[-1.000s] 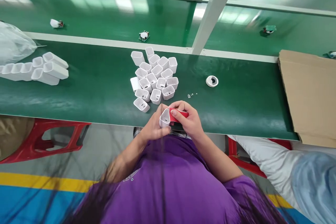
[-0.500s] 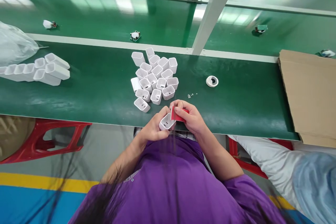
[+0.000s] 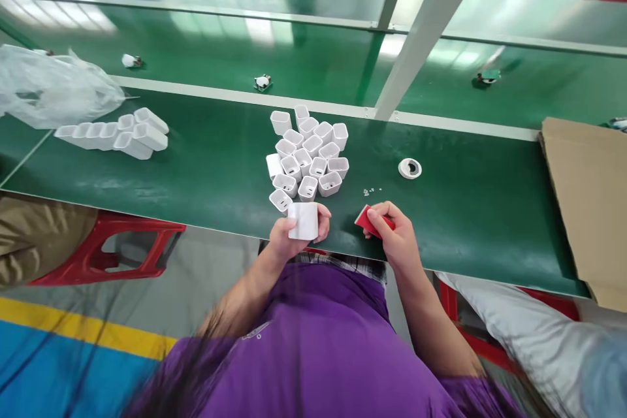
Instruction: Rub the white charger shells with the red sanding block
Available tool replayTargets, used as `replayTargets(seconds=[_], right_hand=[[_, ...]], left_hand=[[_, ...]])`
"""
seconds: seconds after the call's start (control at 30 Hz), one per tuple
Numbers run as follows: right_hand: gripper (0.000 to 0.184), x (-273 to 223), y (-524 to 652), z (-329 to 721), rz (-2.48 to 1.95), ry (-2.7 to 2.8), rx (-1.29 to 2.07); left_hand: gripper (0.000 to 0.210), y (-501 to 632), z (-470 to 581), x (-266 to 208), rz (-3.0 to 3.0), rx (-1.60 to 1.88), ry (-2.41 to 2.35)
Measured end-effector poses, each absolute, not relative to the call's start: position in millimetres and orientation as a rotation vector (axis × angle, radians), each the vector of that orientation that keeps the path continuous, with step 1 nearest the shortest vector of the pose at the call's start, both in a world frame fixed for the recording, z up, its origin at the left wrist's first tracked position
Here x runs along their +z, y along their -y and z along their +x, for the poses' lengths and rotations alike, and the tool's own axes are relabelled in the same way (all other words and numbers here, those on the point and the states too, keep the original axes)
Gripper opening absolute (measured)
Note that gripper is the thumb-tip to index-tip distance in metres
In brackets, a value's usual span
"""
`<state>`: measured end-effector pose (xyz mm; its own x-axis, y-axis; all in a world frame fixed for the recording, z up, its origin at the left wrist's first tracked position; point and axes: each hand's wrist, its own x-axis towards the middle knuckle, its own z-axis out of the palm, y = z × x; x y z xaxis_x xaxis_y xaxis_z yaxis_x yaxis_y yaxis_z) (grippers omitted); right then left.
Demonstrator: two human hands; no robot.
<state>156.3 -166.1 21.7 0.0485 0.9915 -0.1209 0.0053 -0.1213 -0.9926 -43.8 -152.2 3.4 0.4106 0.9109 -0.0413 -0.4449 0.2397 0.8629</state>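
A white plastic charger housing [image 3: 304, 221] is held in my left hand [image 3: 289, 235], a broad smooth side facing up and its open end out of sight. Apart from it, to the right, my right hand [image 3: 398, 235] pinches a flat red scraper-like piece [image 3: 375, 222] with a pale edge. Just beyond my left hand stands a group of similar white housings [image 3: 312, 145], most with the open end up and slots visible inside some. Tiny white scraps [image 3: 367, 192] lie beyond my right hand, near a white ring-shaped roll [image 3: 409, 168].
On the left, more white housings [image 3: 110, 136] lie in rows beside a clear plastic bag [image 3: 53, 88]. Flat cardboard [image 3: 588, 202] covers the right end of the green bench. A pale post [image 3: 431, 32] rises behind; small circuit parts [image 3: 263, 82] sit on the belt beyond. People sit on both sides.
My hands have moved apart. The housing has been turned, so its side now shows instead of its opening. The red piece has come away from it to the right. The view has shifted.
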Motion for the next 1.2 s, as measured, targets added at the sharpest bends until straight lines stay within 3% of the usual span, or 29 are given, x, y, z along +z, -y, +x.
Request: replayTargets(seconds=[0.23, 0.47, 0.73, 0.87, 1.03, 1.2], right_hand=[[0.040, 18.5, 175.1, 161.0, -1.486, 1.545, 0.955], [0.045, 3.8, 167.2, 163.7, -1.429, 1.627, 0.952], [0.047, 2.5, 165.7, 162.6, -1.436, 1.636, 0.943], [0.047, 3.0, 166.6, 162.9, -1.443, 1.633, 0.947], [0.049, 5.1, 166.3, 160.6, -1.437, 1.629, 0.974], [0.047, 6.4, 166.6, 157.6, -1.419, 1.610, 0.974]], left_hand=[[0.067, 167.7, -80.5, 0.9, 1.146, 1.111, -0.686], [0.054, 132.1, -195.8, 42.6, 1.776, 1.425, -1.657], [0.044, 55.8, -293.5, 47.8, 1.901, 1.072, -2.493], [0.043, 39.4, -316.7, 44.2, 1.822, 0.979, -2.575], [0.065, 43.6, -317.3, 43.8, 1.752, 1.039, -2.621], [0.061, 73.0, -310.6, 30.5, 2.193, 0.725, -2.136]])
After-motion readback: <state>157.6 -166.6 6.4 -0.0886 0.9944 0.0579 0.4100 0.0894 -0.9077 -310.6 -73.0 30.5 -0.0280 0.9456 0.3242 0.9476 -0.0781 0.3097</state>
